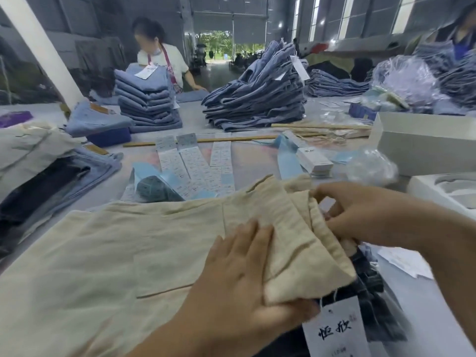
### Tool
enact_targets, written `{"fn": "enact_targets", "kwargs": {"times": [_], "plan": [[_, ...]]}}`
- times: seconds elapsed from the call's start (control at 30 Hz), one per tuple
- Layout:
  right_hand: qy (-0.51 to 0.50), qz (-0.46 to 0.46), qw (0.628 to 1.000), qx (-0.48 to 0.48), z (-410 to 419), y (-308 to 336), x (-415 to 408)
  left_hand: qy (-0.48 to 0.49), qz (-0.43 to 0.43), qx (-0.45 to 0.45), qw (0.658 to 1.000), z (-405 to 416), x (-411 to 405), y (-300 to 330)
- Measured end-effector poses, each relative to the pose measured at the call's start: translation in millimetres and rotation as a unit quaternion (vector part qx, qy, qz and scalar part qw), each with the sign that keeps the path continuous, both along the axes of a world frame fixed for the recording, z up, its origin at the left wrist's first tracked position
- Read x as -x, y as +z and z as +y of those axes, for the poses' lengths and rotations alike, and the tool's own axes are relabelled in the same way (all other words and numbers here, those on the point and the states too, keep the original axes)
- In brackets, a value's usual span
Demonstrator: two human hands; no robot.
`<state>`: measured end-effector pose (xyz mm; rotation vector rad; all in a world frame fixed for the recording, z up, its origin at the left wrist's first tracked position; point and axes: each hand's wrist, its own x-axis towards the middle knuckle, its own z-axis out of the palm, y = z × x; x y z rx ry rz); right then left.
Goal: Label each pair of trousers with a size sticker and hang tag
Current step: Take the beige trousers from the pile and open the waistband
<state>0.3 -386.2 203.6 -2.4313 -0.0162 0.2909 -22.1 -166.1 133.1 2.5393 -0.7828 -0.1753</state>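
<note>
Here, cream trousers [108,248] lie flat across the desk [257,155] (a white hang tag [334,328] dangles nearby). The left hand [239,284] presses on them with fingers spread; the right hand [365,210] pinches the waistband edge.

White hang tag [334,328], bottom right, on string: two large black brush-style Chinese characters, roughly "恒欣", reading uncertain; small red seal mark above them, illegible; faint line of small print below, unreadable. Sticker sheets [195,166] on counter: rows of tiny printed labels, too small to read. White box stack [313,159] beside them: short dark mark on top face, not legible. Tags on far jeans stacks: blank at this distance.
</note>
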Motion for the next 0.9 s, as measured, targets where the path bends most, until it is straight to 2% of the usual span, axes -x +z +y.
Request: {"fn": "enact_targets", "kwargs": {"times": [0.07,0.13,0.2,0.27,0.33,0.37,0.5,0.53,0.6,0.7,0.77,0.9], "plan": [[-0.007,-0.009,0.995,-0.095,-5.5,3.9,13.9,-0.006,0.036,0.008,0.999,1.2,-3.8,4.7],[-0.018,-0.021,0.993,-0.119,-1.1,3.9,20.4,-0.009,0.07,0.084,0.994,1.7,-5.0,16.4],[-0.035,-0.04,0.998,-0.034,4.9,-0.5,20.5,0.026,0.066,0.129,0.989,-2.8,-7.6,30.0],[-0.067,-0.108,0.991,0.036,7.1,2.2,20.4,0.075,0.052,0.101,0.991,-14.0,-14.9,45.0],[-0.08,-0.192,0.978,0.032,6.2,8.9,21.3,0.087,0.055,0.04,0.994,-26.0,-24.2,55.6],[-0.078,-0.205,0.975,0.018,7.4,11.8,21.6,0.082,0.063,0.021,0.994,-31.2,-28.1,58.7],[-0.034,-0.11,0.993,-0.024,20.0,0.0,23.5,0.056,0.065,0.006,0.996,-39.1,-30.7,56.6],[-0.032,-0.099,0.994,-0.028,20.9,-4.6,23.6,0.053,0.065,0.019,0.996,-37.5,-28.7,53.5],[-0.046,-0.134,0.989,-0.036,21.0,-9.8,24.1,0.068,0.075,0.071,0.992,-34.2,-24.5,48.0],[-0.084,-0.283,0.954,-0.058,22.9,-10.0,28.9,0.08,0.099,0.144,0.981,-29.4,-19.3,44.1],[-0.06,-0.339,0.938,-0.029,32.8,-4.4,33.2,0.083,0.102,0.154,0.979,-27.5,-17.6,42.9],[0.002,-0.265,0.963,0.051,42.6,-5.9,28.3,0.105,0.103,0.177,0.973,-28.1,-22.5,40.4]]}}
